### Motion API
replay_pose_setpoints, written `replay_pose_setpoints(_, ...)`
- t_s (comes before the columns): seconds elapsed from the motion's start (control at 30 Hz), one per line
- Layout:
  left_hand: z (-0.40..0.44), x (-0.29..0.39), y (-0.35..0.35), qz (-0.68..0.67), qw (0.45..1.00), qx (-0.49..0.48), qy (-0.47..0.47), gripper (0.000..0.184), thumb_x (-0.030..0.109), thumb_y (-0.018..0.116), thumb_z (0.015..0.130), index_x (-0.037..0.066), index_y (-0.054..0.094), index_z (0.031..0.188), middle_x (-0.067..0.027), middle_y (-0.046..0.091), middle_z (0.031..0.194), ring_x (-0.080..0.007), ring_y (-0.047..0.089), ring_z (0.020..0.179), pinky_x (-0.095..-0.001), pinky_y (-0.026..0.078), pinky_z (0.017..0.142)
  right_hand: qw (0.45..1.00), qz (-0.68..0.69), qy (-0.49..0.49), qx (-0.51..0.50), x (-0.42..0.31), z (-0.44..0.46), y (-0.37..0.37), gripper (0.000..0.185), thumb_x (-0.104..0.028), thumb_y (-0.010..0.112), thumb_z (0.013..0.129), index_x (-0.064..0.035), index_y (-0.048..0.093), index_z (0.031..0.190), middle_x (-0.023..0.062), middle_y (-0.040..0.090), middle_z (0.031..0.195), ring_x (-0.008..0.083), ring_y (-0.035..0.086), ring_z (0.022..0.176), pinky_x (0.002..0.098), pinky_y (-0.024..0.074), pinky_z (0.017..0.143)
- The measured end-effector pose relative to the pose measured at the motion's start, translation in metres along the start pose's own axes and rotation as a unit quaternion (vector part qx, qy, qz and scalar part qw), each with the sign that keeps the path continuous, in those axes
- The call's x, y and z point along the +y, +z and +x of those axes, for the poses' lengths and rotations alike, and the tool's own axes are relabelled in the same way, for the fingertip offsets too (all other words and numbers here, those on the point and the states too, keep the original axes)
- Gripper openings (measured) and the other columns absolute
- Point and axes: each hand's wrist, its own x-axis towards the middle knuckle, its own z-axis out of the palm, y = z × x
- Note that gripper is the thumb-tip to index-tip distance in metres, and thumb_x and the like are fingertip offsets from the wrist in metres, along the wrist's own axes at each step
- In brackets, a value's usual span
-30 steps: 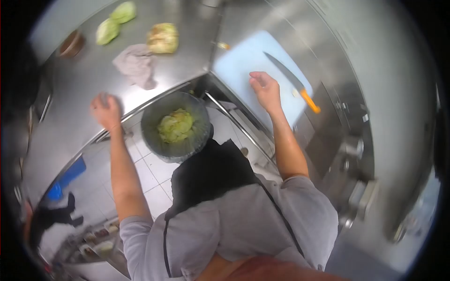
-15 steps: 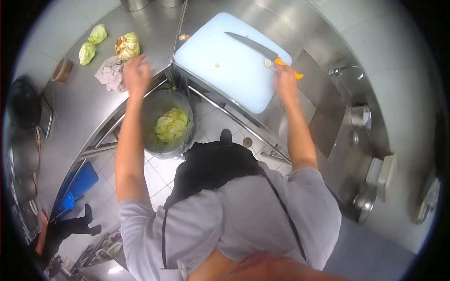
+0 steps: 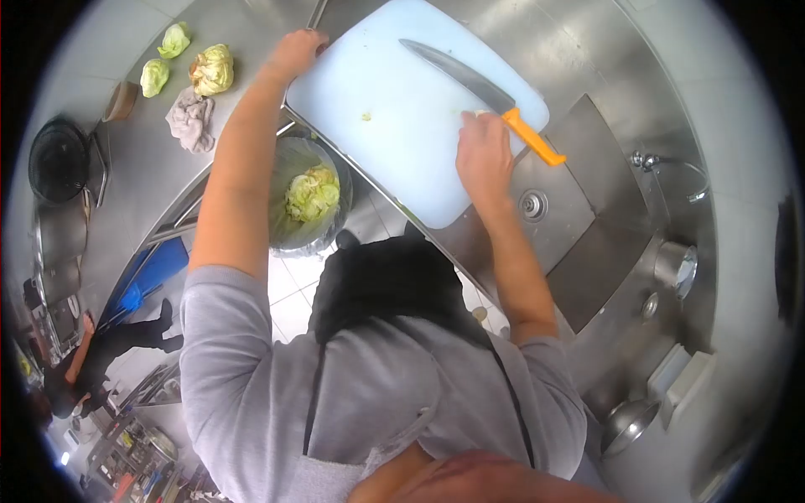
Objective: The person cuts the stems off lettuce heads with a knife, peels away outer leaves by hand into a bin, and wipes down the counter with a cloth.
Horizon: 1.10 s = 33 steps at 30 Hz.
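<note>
My left hand (image 3: 295, 54) is at the left edge of the blue-white cutting board (image 3: 394, 159), fingers curled down over the spot where a small scrap lay; what they hold is hidden. On the board, my right hand (image 3: 485, 155) has its fingers drawn together on a small pale lettuce stub (image 3: 480, 112), mostly covered. A large knife (image 3: 461, 71) with an orange handle lies just beyond it, its handle over the board's right edge. One tiny lettuce bit (image 3: 366, 116) sits on the board.
On the left counter are a browned lettuce head (image 3: 212, 70), two green lettuce pieces (image 3: 154, 77), a crumpled cloth (image 3: 191, 121) and a brown bowl (image 3: 122, 101). Below stands a lined bin (image 3: 285, 230) with lettuce leaves. A sink (image 3: 545, 226) is right. Another person (image 3: 109, 348) stands lower left.
My left hand has moved from beside the cloth and lettuce head to the board's left edge. The right hand has left the knife handle and closed over the stub.
</note>
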Motion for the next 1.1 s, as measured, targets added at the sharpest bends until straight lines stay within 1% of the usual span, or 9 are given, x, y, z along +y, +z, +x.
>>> replay_pose_setpoints(0.17,0.002,0.012,-0.009,0.023,0.996,0.055,-0.07,0.02,0.011,0.065,0.088,0.008,0.071,0.107,-0.0161,0.073,0.092,-0.0334,0.071,0.085,-0.0448,0.054,0.076,0.99,-0.112,0.051,-0.068,0.014,0.012,0.008,0.015,-0.012,0.064,0.09,-0.0037,0.067,0.102,0.0191,0.06,0.095,0.0387,0.063,0.09,0.0458,0.0555,0.075)
replay_pose_setpoints(0.23,-0.017,0.029,-0.031,-0.134,0.973,0.149,-0.117,0.03,0.026,0.067,0.088,0.001,0.069,0.105,-0.0244,0.07,0.095,-0.038,0.07,0.087,-0.0471,0.052,0.074,0.985,-0.152,0.007,-0.076,0.031,0.013,0.026,0.013,-0.011,0.065,0.089,-0.0049,0.067,0.1,0.0186,0.062,0.092,0.0374,0.064,0.088,0.0478,0.0537,0.075)
replay_pose_setpoints(0.37,-0.12,0.068,-0.042,-0.255,0.918,0.253,-0.168,0.033,0.033,0.068,0.092,0.0,0.063,0.089,-0.017,0.057,0.068,-0.0217,0.053,0.06,-0.0399,0.045,0.058,0.997,0.018,0.04,-0.06,0.014,0.026,0.024,0.014,-0.006,0.068,0.084,-0.0036,0.068,0.097,0.0171,0.065,0.092,0.032,0.066,0.084,0.0463,0.0531,0.075)
replay_pose_setpoints(0.43,-0.188,0.068,-0.01,-0.324,0.903,0.189,-0.208,0.027,0.03,0.073,0.088,0.011,0.073,0.108,-0.0123,0.074,0.082,-0.0254,0.073,0.077,-0.0402,0.057,0.073,0.977,0.15,0.114,-0.103,-0.004,0.027,0.023,0.017,-0.007,0.07,0.082,-0.0033,0.068,0.098,0.0169,0.067,0.093,0.03,0.066,0.081,0.0437,0.0538,0.074)
replay_pose_setpoints(0.5,-0.244,0.055,0.058,-0.355,0.882,0.167,-0.26,0.039,0.038,0.075,0.088,0.01,0.073,0.113,-0.0114,0.075,0.085,-0.0187,0.073,0.079,-0.0349,0.056,0.075,0.901,0.352,0.189,-0.169,-0.048,0.025,0.029,0.021,-0.009,0.073,0.081,-0.0035,0.068,0.1,0.0165,0.068,0.095,0.0287,0.066,0.078,0.0409,0.0544,0.074)
replay_pose_setpoints(0.57,-0.282,0.06,0.082,-0.413,0.837,0.155,-0.324,0.042,0.038,0.075,0.088,0.007,0.073,0.116,-0.0132,0.076,0.093,-0.0227,0.074,0.086,-0.0353,0.056,0.08,0.846,0.504,0.087,-0.149,-0.099,0.004,0.064,0.025,-0.014,0.076,0.082,-0.0034,0.069,0.104,0.0162,0.069,0.096,0.0272,0.066,0.075,0.0382,0.0549,0.073)
replay_pose_setpoints(0.7,-0.282,0.049,0.051,-0.296,0.825,0.27,-0.398,0.039,0.035,0.073,0.089,0.005,0.073,0.115,-0.0158,0.075,0.102,-0.0271,0.073,0.092,-0.0366,0.054,0.085,0.927,0.278,-0.093,-0.235,-0.193,-0.004,0.089,0.033,-0.021,0.074,0.089,-0.0066,0.069,0.118,0.0111,0.069,0.096,0.0197,0.067,0.081,0.0326,0.0537,0.073)
replay_pose_setpoints(0.83,-0.242,0.006,-0.015,-0.248,0.818,0.406,-0.323,0.032,0.027,0.069,0.09,0.001,0.074,0.108,-0.0167,0.072,0.101,-0.0276,0.071,0.083,-0.0386,0.054,0.08,0.901,0.347,-0.038,-0.257,-0.207,0.001,0.05,0.035,-0.023,0.072,0.089,-0.0063,0.069,0.121,0.0143,0.068,0.101,0.0264,0.068,0.083,0.0373,0.0549,0.076)
replay_pose_setpoints(1.1,-0.125,-0.064,-0.056,-0.136,0.831,0.266,-0.469,0.117,0.051,0.082,0.07,0.01,0.02,0.16,-0.0335,0.044,0.145,-0.047,0.036,0.138,-0.0518,0.037,0.111,0.931,0.324,0.116,-0.121,-0.094,-0.041,-0.036,0.034,-0.013,0.073,0.089,-0.0058,0.069,0.122,0.0135,0.07,0.107,0.021,0.069,0.086,0.0319,0.0568,0.07)
